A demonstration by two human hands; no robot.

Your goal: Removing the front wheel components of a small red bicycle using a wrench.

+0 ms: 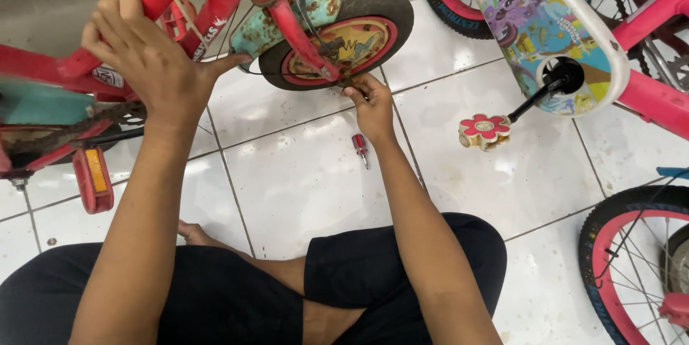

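You sat cross-legged on glossy white floor tiles (308, 187) with a small red bicycle (230, 0) in front of you. Your left hand (147, 58) was wrapped over its painted metal frame tube, fingers curled round the far side, thumb spread toward the wheel. Your right hand (372, 104) was closed at the hub of the small wheel (337, 33), just below the axle; whatever the fingers pinched there was too small to tell. The wheel had a smooth black rubber tyre around a red and yellow disc, and above it curved a teal mudguard (283, 22) mottled with rust. A short screwdriver (359, 147) with a red handle lay on the tile just beside your right wrist, untouched. A ribbed red block pedal (93, 180) with an orange reflector hung at the left. To the right, a flower-shaped pink pedal (484, 131) stuck out from another bicycle's crank.
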